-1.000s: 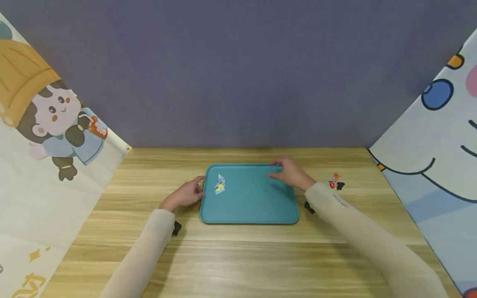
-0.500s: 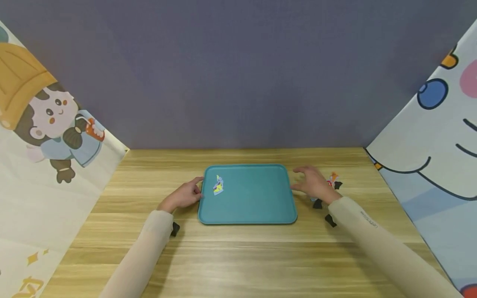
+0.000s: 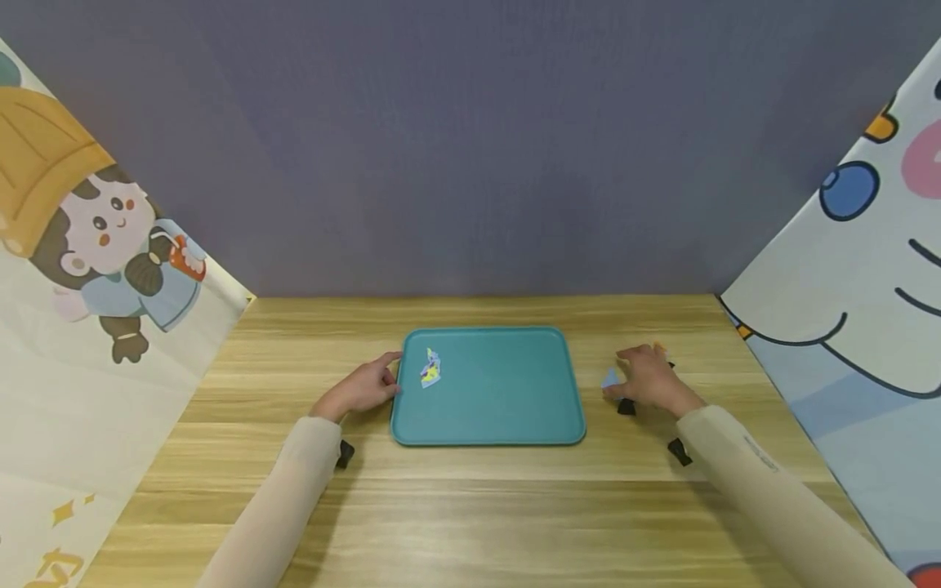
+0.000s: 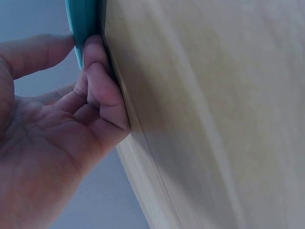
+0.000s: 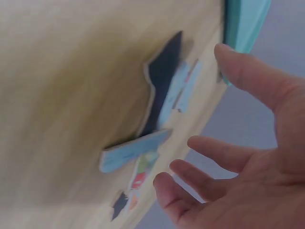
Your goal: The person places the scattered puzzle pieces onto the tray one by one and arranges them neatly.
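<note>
A teal tray (image 3: 500, 392) lies on the wooden table, with joined-looking yellow and lilac puzzle pieces (image 3: 430, 369) near its left side. My left hand (image 3: 362, 387) holds the tray's left edge; in the left wrist view its thumb touches the rim and the other fingers curl against the side. Right of the tray, my right hand (image 3: 648, 380) hovers over loose flat puzzle pieces, fingers spread and holding nothing. Among them are a black piece (image 5: 162, 78), a light blue piece (image 5: 133, 150) and a red-and-green piece (image 5: 141, 172). In the head view the hand partly hides them.
A small dark piece (image 3: 626, 407) lies just below the right hand. Behind the table (image 3: 470, 514) rises a grey-purple wall (image 3: 470, 147), and printed cartoon panels stand on both sides. Small black devices (image 3: 680, 452) sit at the wrists.
My right hand has moved from above the tray's right part out to the loose pieces on the right. The left hand stays at the tray's left edge.
</note>
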A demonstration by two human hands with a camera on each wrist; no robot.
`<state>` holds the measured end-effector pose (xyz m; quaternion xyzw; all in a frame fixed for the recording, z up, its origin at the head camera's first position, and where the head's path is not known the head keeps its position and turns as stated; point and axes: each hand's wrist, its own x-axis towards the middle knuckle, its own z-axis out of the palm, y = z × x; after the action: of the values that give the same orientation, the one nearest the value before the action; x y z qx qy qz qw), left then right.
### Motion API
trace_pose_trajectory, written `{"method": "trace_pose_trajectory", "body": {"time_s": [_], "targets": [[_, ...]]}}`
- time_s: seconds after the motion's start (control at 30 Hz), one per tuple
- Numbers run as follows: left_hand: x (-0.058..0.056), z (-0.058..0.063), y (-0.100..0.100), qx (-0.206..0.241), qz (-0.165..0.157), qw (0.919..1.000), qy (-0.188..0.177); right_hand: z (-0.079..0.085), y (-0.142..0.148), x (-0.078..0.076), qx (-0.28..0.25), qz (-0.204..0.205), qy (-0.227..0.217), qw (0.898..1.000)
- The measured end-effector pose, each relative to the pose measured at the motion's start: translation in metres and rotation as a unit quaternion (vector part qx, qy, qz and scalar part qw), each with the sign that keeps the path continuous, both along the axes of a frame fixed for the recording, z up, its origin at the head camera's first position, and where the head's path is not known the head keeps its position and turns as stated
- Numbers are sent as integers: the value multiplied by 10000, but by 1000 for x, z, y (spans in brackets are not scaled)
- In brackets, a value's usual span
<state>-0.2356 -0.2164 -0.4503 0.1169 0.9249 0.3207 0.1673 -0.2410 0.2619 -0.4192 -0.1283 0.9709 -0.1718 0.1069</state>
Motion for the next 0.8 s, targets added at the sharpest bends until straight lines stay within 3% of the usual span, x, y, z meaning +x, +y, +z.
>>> {"method": "trace_pose_trajectory", "body": {"time_s": [0.37,0.8], "targets": [[-1,0,0,-22,-29,10000,25,-15,11,8,-95,-256,124,9996],[0,1,1,-94,-55,9999,9,-19,35,2,-322,-633,258,9971]]}}
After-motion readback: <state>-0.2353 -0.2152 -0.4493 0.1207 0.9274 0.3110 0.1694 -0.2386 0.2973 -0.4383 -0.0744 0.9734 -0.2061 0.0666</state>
